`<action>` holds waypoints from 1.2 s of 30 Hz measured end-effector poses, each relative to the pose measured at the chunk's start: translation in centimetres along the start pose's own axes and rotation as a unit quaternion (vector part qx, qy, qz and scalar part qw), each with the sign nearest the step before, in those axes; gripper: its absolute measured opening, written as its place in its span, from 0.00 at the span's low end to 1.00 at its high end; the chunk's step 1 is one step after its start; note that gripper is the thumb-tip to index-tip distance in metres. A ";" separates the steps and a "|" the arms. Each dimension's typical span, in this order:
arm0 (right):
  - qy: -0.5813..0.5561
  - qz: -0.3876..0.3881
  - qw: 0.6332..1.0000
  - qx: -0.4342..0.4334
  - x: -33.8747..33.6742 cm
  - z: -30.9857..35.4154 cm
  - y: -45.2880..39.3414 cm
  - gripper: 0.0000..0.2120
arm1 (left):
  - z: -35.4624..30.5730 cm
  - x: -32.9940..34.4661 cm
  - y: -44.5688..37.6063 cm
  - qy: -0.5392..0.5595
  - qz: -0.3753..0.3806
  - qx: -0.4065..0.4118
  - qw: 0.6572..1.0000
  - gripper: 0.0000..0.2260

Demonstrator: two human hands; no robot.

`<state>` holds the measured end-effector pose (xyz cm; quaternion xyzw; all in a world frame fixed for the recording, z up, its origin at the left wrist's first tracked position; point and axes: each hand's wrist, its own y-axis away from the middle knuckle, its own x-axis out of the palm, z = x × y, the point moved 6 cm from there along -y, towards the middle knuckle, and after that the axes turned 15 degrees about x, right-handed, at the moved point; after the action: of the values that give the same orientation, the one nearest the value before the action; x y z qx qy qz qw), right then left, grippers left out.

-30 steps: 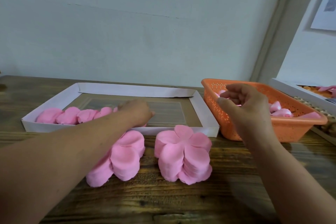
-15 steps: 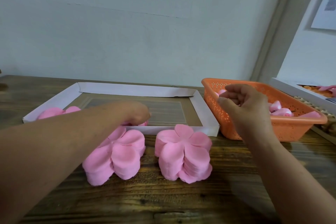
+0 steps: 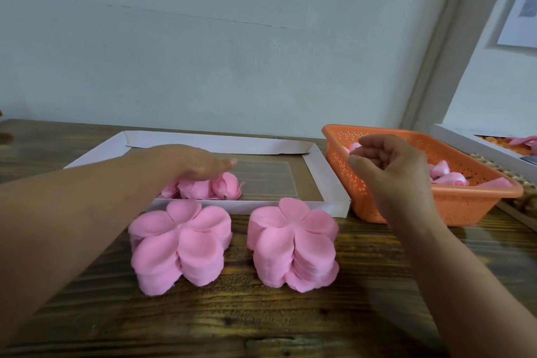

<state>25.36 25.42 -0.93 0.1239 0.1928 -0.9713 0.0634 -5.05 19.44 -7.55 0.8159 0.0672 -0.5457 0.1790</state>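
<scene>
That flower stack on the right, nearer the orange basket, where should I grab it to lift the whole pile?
Grip the right flower stack low on its sides, coming from above with the right hand, thumb and fingers in opposite notches between lobes. It is a tall pile of thin layers, so pinching the top would probably lift only a few.

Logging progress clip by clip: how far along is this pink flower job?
Done: a short row of pink pieces lies in the white tray at its near edge; most of the tray floor is bare. In hand: the left hand lies flat on that row; the right hand, fingers curled, hovers over the orange basket. Left: two tall stacks of flower cutouts stand on the table.
</scene>
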 end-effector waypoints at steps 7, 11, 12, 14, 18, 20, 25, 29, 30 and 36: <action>-0.008 0.003 1.000 -0.002 0.1 -0.1 0.0 0.11 | 0.1 0.8 0.5 0.041 0.038 0.016 0.998 0.29; 0.001 0.000 1.000 -0.005 0.1 -0.2 0.0 0.11 | -1.0 0.4 0.3 0.047 0.002 0.072 0.996 0.26; 0.000 0.001 1.000 -0.004 0.0 -0.2 0.0 0.11 | -1.6 0.5 0.1 0.045 0.001 0.096 0.994 0.25; -0.001 0.002 1.000 -0.003 0.1 -0.3 0.0 0.10 | -2.7 0.9 0.1 0.046 0.012 0.124 0.991 0.25; -0.006 0.005 1.000 -0.003 0.0 -0.4 -0.1 0.10 | -2.8 1.0 0.6 -0.002 0.030 0.089 0.996 0.31; -0.004 0.005 1.000 -0.003 0.0 -0.4 -0.2 0.11 | -2.7 0.9 0.7 -0.034 0.032 0.079 0.996 0.34; -0.007 -0.003 1.000 -0.003 0.1 -0.5 -0.4 0.10 | -0.3 -0.3 1.1 -0.027 0.016 0.044 0.999 0.37; -0.002 -0.007 1.000 -0.003 0.0 -0.7 -0.5 0.11 | 4.0 -0.5 1.5 -0.047 0.057 -0.043 0.996 0.33; -0.001 -0.007 1.000 -0.004 0.0 -0.7 -0.5 0.11 | 4.5 -0.4 1.5 -0.042 0.054 -0.054 0.996 0.33; -0.016 -0.002 1.000 0.001 0.0 -0.7 -0.5 0.10 | 4.6 -0.3 1.8 -0.037 0.036 -0.071 0.996 0.30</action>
<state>25.42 26.10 -1.34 0.1080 0.1907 -0.9736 0.0644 -8.60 16.10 -8.44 0.7824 0.0696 -0.5625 0.2582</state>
